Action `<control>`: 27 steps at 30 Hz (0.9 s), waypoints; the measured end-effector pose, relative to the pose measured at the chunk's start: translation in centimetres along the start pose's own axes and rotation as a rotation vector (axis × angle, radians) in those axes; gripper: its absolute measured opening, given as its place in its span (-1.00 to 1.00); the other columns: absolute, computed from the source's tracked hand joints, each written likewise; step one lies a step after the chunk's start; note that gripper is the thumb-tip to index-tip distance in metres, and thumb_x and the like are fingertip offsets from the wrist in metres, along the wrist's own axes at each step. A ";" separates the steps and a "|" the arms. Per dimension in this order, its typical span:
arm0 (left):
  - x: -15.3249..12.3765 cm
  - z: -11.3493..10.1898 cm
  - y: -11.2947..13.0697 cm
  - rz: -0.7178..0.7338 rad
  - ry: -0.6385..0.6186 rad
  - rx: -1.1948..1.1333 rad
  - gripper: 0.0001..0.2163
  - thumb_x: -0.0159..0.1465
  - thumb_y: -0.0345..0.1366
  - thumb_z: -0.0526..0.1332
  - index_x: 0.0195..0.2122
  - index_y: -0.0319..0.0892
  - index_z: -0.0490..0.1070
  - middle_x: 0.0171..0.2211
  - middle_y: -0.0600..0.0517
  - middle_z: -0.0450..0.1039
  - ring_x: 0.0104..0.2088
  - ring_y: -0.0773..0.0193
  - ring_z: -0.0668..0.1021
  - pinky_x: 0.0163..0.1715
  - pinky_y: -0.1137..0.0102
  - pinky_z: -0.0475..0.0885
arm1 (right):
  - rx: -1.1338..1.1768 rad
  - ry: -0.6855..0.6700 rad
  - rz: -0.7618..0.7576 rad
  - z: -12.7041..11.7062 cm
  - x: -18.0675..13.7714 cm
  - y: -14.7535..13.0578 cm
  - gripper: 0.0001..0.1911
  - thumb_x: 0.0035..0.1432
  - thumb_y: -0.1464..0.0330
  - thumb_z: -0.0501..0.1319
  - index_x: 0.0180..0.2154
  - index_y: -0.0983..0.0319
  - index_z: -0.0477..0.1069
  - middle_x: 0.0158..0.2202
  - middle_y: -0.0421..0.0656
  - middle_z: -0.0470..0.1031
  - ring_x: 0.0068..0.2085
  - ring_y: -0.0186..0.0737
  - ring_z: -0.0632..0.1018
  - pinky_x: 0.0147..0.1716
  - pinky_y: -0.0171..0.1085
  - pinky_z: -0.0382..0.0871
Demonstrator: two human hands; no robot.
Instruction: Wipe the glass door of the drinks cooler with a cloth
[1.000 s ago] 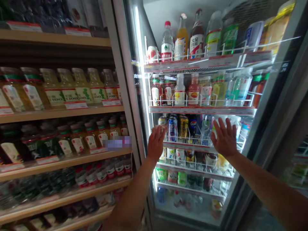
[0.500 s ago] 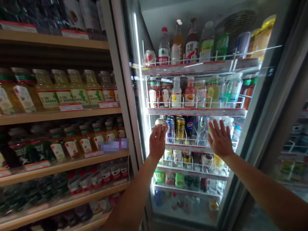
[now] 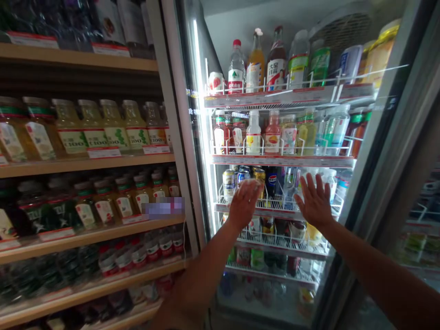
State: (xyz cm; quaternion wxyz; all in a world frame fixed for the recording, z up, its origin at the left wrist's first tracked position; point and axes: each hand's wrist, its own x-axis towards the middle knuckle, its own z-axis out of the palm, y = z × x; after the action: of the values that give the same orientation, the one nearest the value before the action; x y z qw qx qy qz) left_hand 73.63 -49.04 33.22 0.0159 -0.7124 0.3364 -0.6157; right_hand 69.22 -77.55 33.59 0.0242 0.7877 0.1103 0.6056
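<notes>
Spread-fingered, my right hand (image 3: 316,201) is raised palm-forward at the glass door (image 3: 385,114) of a lit drinks fridge. It holds nothing and looks laid flat on the glass. My left hand (image 3: 244,205) is at a similar height further left, its fingers together and bent. Something pale shows at its fingertips, too blurred to name. Beyond the left hand, behind the glass, are a gold can (image 3: 259,178), a blue can (image 3: 243,176) and a Pepsi bottle (image 3: 272,179). A clear bottle (image 3: 291,185) stands beyond the gap between the hands.
The fridge's upper wire shelf (image 3: 288,97) carries bottles and cans; more drinks fill the racks below. To the left, wooden shelves (image 3: 85,169) hold rows of juice bottles (image 3: 110,123). A frame post (image 3: 173,128) divides shelves and fridge. Another fridge (image 3: 421,220) is at the right.
My left hand has moved right across the front of the cans, toward my right hand. My right hand stays nearly in place, fingers spread. The view has shifted slightly.
</notes>
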 end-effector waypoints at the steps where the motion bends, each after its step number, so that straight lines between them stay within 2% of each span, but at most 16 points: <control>1: -0.1 0.1 0.6 0.138 -0.030 -0.039 -0.42 0.37 -0.46 0.06 0.41 -0.13 0.01 0.42 -0.03 0.02 0.44 0.14 0.04 0.38 0.21 0.15 | -0.003 -0.009 -0.011 0.0 -0.1 0.1 -0.24 0.37 0.15 0.07 0.44 0.13 -0.24 0.45 -0.05 -0.04 0.46 0.03 -0.10 0.40 0.12 -0.23; 3: 0.0 0.1 1.2 0.303 -0.064 -0.070 -0.43 0.37 -0.44 0.06 0.40 -0.09 0.04 0.42 0.06 0.02 0.43 0.22 0.07 0.40 0.27 0.11 | -0.014 -0.023 -0.028 -0.1 -0.2 0.2 -0.23 0.36 0.17 0.09 0.44 0.12 -0.24 0.45 -0.06 -0.05 0.46 0.04 -0.09 0.40 0.12 -0.21; 4: 0.3 0.1 1.0 0.284 -0.059 -0.057 -0.44 0.38 -0.45 0.05 0.40 -0.06 0.05 0.42 0.09 0.02 0.42 0.23 0.07 0.40 0.27 0.11 | -0.018 -0.026 -0.034 -0.1 -0.2 0.3 -0.22 0.36 0.19 0.10 0.44 0.12 -0.24 0.45 -0.06 -0.05 0.46 0.05 -0.09 0.40 0.12 -0.19; 8: 2.7 -0.1 -0.9 -0.115 0.046 0.050 -0.43 0.38 -0.47 0.02 0.41 -0.05 0.02 0.41 0.03 0.02 0.43 0.11 0.03 0.36 0.15 0.19 | -0.025 -0.009 -0.043 0.0 -0.3 0.3 -0.20 0.34 0.21 0.14 0.44 0.14 -0.23 0.45 -0.05 -0.03 0.46 0.05 -0.07 0.39 0.12 -0.18; 10: 3.1 0.1 -0.8 -0.172 0.075 0.062 -0.43 0.38 -0.45 0.04 0.41 -0.09 0.01 0.42 0.00 0.00 0.44 0.08 0.01 0.36 0.13 0.20 | -0.024 0.004 -0.039 0.0 -0.3 0.3 -0.20 0.34 0.21 0.15 0.44 0.14 -0.21 0.44 -0.04 -0.01 0.46 0.04 -0.07 0.40 0.11 -0.18; 11: 2.9 0.2 -0.3 -0.104 0.061 0.049 -0.42 0.38 -0.45 0.06 0.41 -0.10 0.02 0.42 0.00 -0.01 0.44 0.09 0.00 0.37 0.15 0.18 | -0.023 0.009 -0.042 0.0 -0.4 0.3 -0.20 0.34 0.21 0.15 0.44 0.14 -0.20 0.44 -0.04 -0.01 0.46 0.04 -0.06 0.40 0.11 -0.18; 14: 1.6 0.4 1.0 0.298 -0.055 -0.038 -0.41 0.36 -0.44 0.09 0.40 -0.07 0.03 0.42 0.08 0.00 0.43 0.26 0.03 0.41 0.30 0.09 | -0.026 0.007 -0.060 0.0 -0.4 0.5 -0.20 0.33 0.21 0.16 0.43 0.17 -0.19 0.44 -0.02 0.00 0.46 0.04 -0.06 0.40 0.10 -0.18; 15: 1.3 0.3 1.1 0.379 -0.089 -0.058 -0.42 0.37 -0.44 0.08 0.40 -0.04 0.03 0.42 0.11 0.01 0.43 0.31 0.05 0.42 0.33 0.07 | -0.031 0.006 -0.063 0.0 -0.5 0.5 -0.20 0.33 0.21 0.16 0.43 0.17 -0.18 0.43 -0.02 0.01 0.46 0.04 -0.06 0.39 0.10 -0.17; 16: 1.2 0.3 0.9 0.393 -0.102 -0.065 -0.43 0.38 -0.44 0.07 0.40 -0.01 0.03 0.42 0.14 0.02 0.42 0.33 0.06 0.42 0.33 0.06 | -0.035 0.006 -0.066 0.0 -0.5 0.5 -0.20 0.33 0.21 0.16 0.43 0.18 -0.18 0.43 -0.01 0.02 0.45 0.04 -0.05 0.39 0.10 -0.17; 17: 1.3 0.2 0.5 0.338 -0.094 -0.059 -0.44 0.39 -0.44 0.05 0.40 0.01 0.03 0.41 0.16 0.04 0.42 0.32 0.06 0.42 0.31 0.06 | -0.039 0.006 -0.067 0.0 -0.5 0.6 -0.20 0.33 0.21 0.16 0.43 0.19 -0.18 0.43 -0.01 0.02 0.45 0.05 -0.05 0.39 0.10 -0.17; 21: 2.3 0.2 -0.8 -0.111 0.004 0.001 -0.42 0.39 -0.49 0.01 0.42 -0.03 -0.01 0.41 0.04 0.04 0.44 0.14 -0.03 0.39 0.15 0.11 | -0.049 0.009 -0.066 0.1 -0.6 0.6 -0.19 0.32 0.21 0.17 0.43 0.18 -0.19 0.43 -0.01 0.03 0.45 0.06 -0.05 0.39 0.12 -0.16; 22: 2.3 0.3 -0.6 -0.155 0.007 0.001 -0.42 0.38 -0.49 0.01 0.42 -0.06 -0.01 0.41 0.01 0.02 0.44 0.11 -0.06 0.39 0.12 0.11 | -0.045 0.007 -0.062 0.1 -0.6 0.6 -0.19 0.32 0.21 0.17 0.44 0.18 -0.20 0.43 -0.01 0.03 0.45 0.06 -0.05 0.39 0.12 -0.16; 23: 2.0 0.4 -0.2 -0.113 -0.011 -0.015 -0.42 0.38 -0.49 0.02 0.42 -0.08 0.00 0.42 0.00 0.00 0.45 0.12 -0.07 0.39 0.13 0.10 | -0.040 0.005 -0.059 0.1 -0.6 0.6 -0.18 0.33 0.21 0.16 0.44 0.17 -0.21 0.43 -0.01 0.04 0.45 0.06 -0.05 0.39 0.12 -0.16; 24: 1.7 0.4 0.4 0.013 -0.044 -0.044 -0.42 0.38 -0.48 0.03 0.41 -0.08 0.02 0.42 0.01 -0.01 0.45 0.16 -0.06 0.40 0.17 0.09 | -0.033 0.003 -0.054 0.0 -0.6 0.6 -0.18 0.33 0.21 0.16 0.44 0.16 -0.21 0.43 -0.01 0.04 0.45 0.06 -0.04 0.39 0.12 -0.15; 26: 1.0 0.4 1.2 0.361 -0.116 -0.114 -0.47 0.39 -0.44 0.05 0.38 -0.06 0.09 0.42 0.08 0.02 0.44 0.27 0.00 0.41 0.29 0.08 | -0.020 -0.003 -0.052 -0.1 -0.5 0.6 -0.18 0.33 0.22 0.16 0.44 0.15 -0.23 0.43 -0.02 0.04 0.45 0.05 -0.05 0.39 0.13 -0.15; 27: 0.9 0.3 1.3 0.484 -0.137 -0.132 -0.49 0.40 -0.42 0.06 0.36 -0.04 0.13 0.41 0.11 0.04 0.43 0.32 0.04 0.40 0.33 0.09 | -0.014 -0.009 -0.049 -0.3 -0.4 0.5 -0.18 0.33 0.23 0.16 0.44 0.15 -0.24 0.43 -0.02 0.04 0.45 0.05 -0.05 0.38 0.13 -0.15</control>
State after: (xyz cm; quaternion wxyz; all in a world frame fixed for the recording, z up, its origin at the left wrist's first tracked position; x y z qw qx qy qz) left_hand 73.30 -50.60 33.39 0.1390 -0.6506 0.5346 -0.5211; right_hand 68.92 -78.10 33.34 0.0449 0.7871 0.1253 0.6022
